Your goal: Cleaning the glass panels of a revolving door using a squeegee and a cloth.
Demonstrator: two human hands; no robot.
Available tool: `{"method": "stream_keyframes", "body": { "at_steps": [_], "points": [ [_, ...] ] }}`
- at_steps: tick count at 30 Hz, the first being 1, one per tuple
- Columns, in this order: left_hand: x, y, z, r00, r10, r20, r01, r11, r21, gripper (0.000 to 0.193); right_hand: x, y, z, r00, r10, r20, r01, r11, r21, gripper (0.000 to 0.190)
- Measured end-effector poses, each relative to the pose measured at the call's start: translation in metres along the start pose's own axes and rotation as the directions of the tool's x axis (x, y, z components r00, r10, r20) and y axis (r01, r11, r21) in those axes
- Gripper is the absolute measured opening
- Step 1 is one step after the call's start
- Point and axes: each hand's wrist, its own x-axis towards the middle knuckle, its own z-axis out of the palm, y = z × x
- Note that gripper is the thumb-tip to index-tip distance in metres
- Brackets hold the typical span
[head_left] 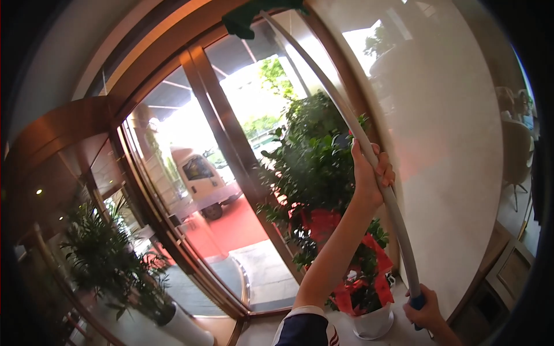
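A long grey pole [344,108] runs from the lower right up to the top of the view, looking bent by the lens. My left hand [373,171] is wrapped around it partway up. Lower down, my right hand [426,307] grips its blue end grip [416,302]. At the pole's upper end, a dark green cloth [242,24] lies across the top of the brown metal door frame [207,36]; how it is fixed to the pole cannot be told. Behind my left forearm stands a leafy potted plant [320,160] with red wrapping [383,264].
A glass pane [259,216] fills the frame, with a truck [199,173] on red carpet outside. To the left are a revolving-door-like curved frame [60,116] and a palm-like plant in a white pot [186,326]. A pale wall [441,129] rises close on the right, with a chair [516,151] beyond.
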Motion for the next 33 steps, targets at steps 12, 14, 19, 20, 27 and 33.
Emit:
{"method": "stream_keyframes", "body": {
  "at_steps": [12, 14, 19, 20, 27, 33],
  "points": [
    [-0.143, 0.039, -0.015, 0.947, 0.246, -0.206, -0.169, 0.928, 0.332, 0.047, -0.027, 0.045, 0.097, 0.959, -0.265, 0.097, 0.274, 0.956, -0.1, 0.018],
    [-0.174, 0.027, -0.031, 0.931, 0.246, -0.269, -0.128, 0.911, 0.392, 0.052, -0.045, 0.067, 0.113, 0.984, -0.085, 0.157, 0.089, 0.996, -0.022, 0.03],
    [-0.296, -0.002, -0.072, 0.856, 0.365, -0.365, -0.103, 0.813, 0.573, 0.067, -0.081, 0.062, 0.165, 0.934, -0.187, 0.304, 0.171, 0.982, 0.08, 0.028],
    [-0.313, -0.009, -0.065, 0.818, 0.356, -0.453, -0.072, 0.843, 0.533, 0.062, -0.088, 0.067, 0.173, 0.935, -0.166, 0.313, 0.15, 0.986, 0.074, 0.028],
    [-0.415, 0.003, -0.137, 0.752, 0.306, -0.584, -0.082, 0.923, 0.377, 0.057, -0.125, 0.134, 0.278, 0.886, -0.297, 0.356, 0.305, 0.952, 0.036, 0.016],
    [-0.49, 0.069, -0.177, 0.695, 0.513, -0.503, -0.178, 0.801, 0.571, 0.053, -0.17, 0.194, 0.374, 0.762, -0.168, 0.626, 0.118, 0.986, 0.121, 0.017]
  ]
}}
